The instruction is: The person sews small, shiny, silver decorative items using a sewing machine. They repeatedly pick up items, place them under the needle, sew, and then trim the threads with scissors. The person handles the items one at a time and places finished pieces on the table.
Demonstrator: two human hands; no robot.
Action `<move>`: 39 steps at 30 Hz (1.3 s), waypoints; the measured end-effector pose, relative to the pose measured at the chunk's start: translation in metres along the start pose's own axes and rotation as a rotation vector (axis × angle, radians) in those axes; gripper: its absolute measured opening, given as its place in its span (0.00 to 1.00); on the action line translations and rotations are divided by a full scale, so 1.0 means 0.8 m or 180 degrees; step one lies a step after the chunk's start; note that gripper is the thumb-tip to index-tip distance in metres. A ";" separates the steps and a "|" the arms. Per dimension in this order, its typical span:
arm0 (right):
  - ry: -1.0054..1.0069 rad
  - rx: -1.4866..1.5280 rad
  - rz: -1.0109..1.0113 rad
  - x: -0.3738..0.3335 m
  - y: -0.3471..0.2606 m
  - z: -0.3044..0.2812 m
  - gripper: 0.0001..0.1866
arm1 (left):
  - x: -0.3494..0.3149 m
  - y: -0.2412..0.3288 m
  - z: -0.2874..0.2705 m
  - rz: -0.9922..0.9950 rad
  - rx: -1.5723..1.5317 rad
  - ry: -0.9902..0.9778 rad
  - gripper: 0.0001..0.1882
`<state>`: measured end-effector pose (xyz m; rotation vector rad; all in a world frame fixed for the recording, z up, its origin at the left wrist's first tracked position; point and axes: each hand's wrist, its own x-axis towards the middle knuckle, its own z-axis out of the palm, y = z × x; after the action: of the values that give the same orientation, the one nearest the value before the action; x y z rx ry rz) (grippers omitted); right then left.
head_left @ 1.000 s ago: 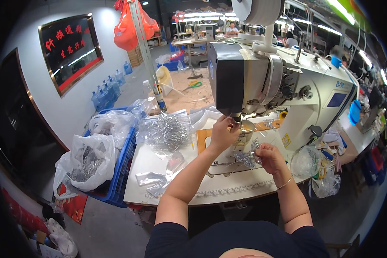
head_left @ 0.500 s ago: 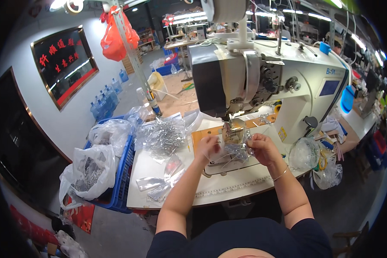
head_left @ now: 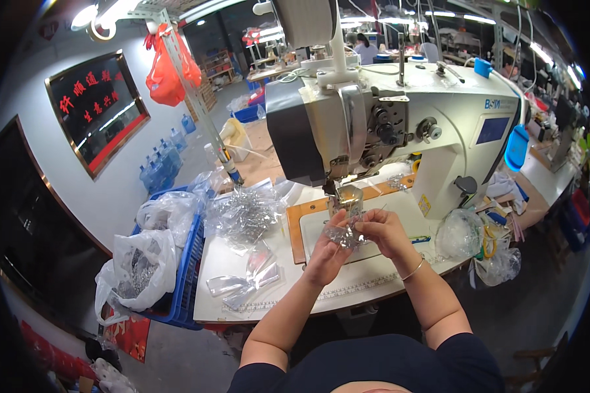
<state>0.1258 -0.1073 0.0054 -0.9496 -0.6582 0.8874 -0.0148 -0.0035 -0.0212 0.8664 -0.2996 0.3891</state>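
where the two hands meet over the counter (head_left: 294,278), between its near edge and the metal post (head_left: 349,198) of a white sewing machine (head_left: 455,134), a small cluster of shiny clear and silvery pieces (head_left: 347,236) is held up. the right hand (head_left: 384,233) pinches its right side between thumb and fingers; the left hand (head_left: 327,260) is half open beside and below it, and whether its fingers grip cannot be told. to handle it well, i judge, the pinch should stay light, the left fingers should bear the weight, and all fingertips should keep clear of the needle end just beyond. toward the counter's left edge sits a bagged heap of silvery pieces (head_left: 246,213), with flat clear pieces (head_left: 249,278) by the near left corner and a blue crate (head_left: 191,278) beside that edge. as for writing, a ruler strip (head_left: 344,290) follows the near edge, blue lettering tops the machine's dark screen (head_left: 491,130), a yellow label (head_left: 425,205) marks its column, and red characters fill a dark wall panel (head_left: 98,108).
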 end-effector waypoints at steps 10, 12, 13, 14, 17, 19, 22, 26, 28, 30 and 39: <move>-0.0144 0.0021 0.0189 0.016 0.000 -0.001 0.07 | 0.002 -0.001 -0.015 -0.0327 -0.0037 0.0949 0.25; -0.0055 -0.0065 0.0081 0.020 0.005 -0.002 0.07 | 0.007 0.008 -0.017 -0.0340 0.0401 0.1246 0.23; -0.0018 -0.0114 0.0021 0.023 0.007 -0.002 0.07 | 0.011 0.016 -0.017 -0.0393 0.0581 0.1306 0.23; 0.0065 -0.0139 -0.0026 0.025 0.005 0.000 0.07 | 0.017 0.027 -0.015 -0.0446 0.0760 0.1367 0.23; 0.0281 -0.0215 -0.0135 0.033 0.000 0.013 0.07 | 0.035 0.055 -0.014 -0.0580 0.1026 0.1426 0.21; 0.0417 -0.0285 -0.0171 0.039 -0.003 0.020 0.08 | 0.044 0.066 -0.015 -0.0653 0.1086 0.1420 0.20; 0.0606 -0.0882 -0.0334 0.045 -0.011 0.026 0.07 | 0.056 0.080 -0.012 -0.0828 0.1165 0.1516 0.18; 0.0818 -0.1500 -0.0809 0.056 0.002 0.026 0.08 | 0.063 0.089 -0.017 -0.0965 0.1298 0.1533 0.15; 0.0935 -0.1754 -0.0866 0.054 -0.001 0.034 0.09 | 0.065 0.089 -0.026 -0.1024 0.1288 0.1580 0.14; 0.1032 -0.2258 -0.1471 0.060 0.002 0.029 0.09 | 0.068 0.090 -0.025 -0.1062 0.1341 0.1629 0.13; 0.1236 -0.2335 -0.1093 0.083 -0.001 0.024 0.10 | 0.096 0.116 -0.027 -0.1485 0.1366 0.1407 0.14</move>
<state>0.1435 -0.0420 0.0215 -1.5535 -0.7900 0.1216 0.0138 0.0835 0.0596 1.2036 0.4070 0.1986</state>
